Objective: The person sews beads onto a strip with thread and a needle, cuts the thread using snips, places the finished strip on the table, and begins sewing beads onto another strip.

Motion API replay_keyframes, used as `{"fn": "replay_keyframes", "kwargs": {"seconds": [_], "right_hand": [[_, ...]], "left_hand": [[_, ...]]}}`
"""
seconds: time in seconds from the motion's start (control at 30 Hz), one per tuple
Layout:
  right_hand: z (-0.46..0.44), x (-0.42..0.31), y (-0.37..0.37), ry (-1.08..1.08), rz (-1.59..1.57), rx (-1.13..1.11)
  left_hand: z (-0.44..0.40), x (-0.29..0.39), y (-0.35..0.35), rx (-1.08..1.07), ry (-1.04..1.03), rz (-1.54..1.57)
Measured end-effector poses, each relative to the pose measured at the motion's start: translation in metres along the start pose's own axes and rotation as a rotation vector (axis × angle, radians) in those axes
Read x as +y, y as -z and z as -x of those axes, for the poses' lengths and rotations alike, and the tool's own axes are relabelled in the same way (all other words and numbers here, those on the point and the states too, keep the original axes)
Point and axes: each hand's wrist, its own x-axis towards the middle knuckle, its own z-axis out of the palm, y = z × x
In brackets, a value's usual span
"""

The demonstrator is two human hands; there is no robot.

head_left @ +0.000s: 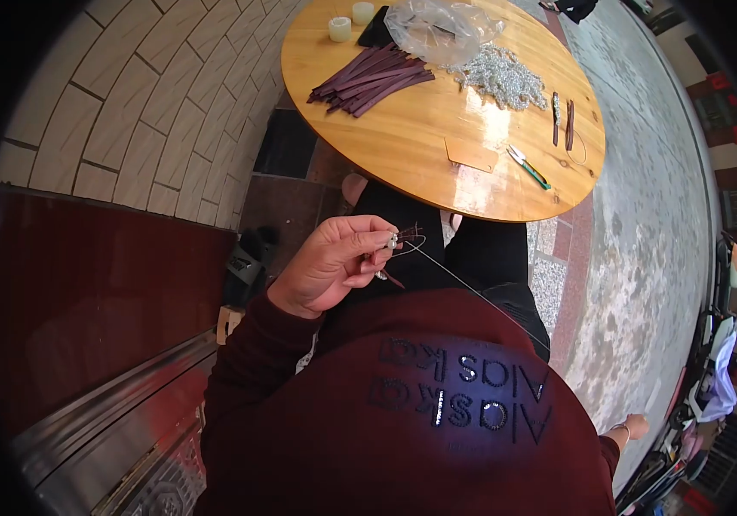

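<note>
My left hand (338,262) is raised over my lap, its thumb and fingers pinched on a small silvery beaded piece (393,241) with thin loops of thread. From that piece a long pale thread (472,291) runs down to the right across my dark red top. A dark strip (392,279) hangs just below those fingers. My right hand (637,426) is stretched far out to the lower right, with a bracelet at the wrist; it looks closed, and anything in its fingers is too small to make out.
A round wooden table (403,176) stands ahead, bearing dark red strips (373,79), silvery beads (503,77), a clear plastic bag (437,33), green-handled snips (530,168), a tan card (471,155) and two finished-looking strips (570,125). A tiled wall (128,103) is at left.
</note>
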Motion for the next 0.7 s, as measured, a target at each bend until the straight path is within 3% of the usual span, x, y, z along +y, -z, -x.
{"fn": "replay_keyframes", "kwargs": {"seconds": [0.13, 0.33, 0.5, 0.6, 0.67, 0.7], "right_hand": [[0.0, 0.019, 0.004, 0.051, 0.221, 0.092], [-0.031, 0.05, 0.002, 0.102, 0.347, -0.005], [-0.026, 0.054, 0.014, 0.295, 0.769, -0.065], [-0.034, 0.066, 0.01, 0.34, 0.872, -0.054], [-0.045, 0.076, 0.021, 0.359, 0.675, -0.266], [-0.042, 0.076, 0.013, 0.373, 0.826, -0.175]], "left_hand": [[0.004, 0.003, 0.007, -0.011, 0.012, -0.025], [0.019, 0.01, 0.023, 0.02, 0.068, -0.089], [0.036, 0.017, 0.039, 0.064, 0.066, -0.062], [0.047, 0.023, 0.047, 0.068, 0.069, -0.095], [0.054, 0.028, 0.054, 0.063, 0.072, -0.121], [0.058, 0.03, 0.059, 0.086, 0.082, -0.169]]}}
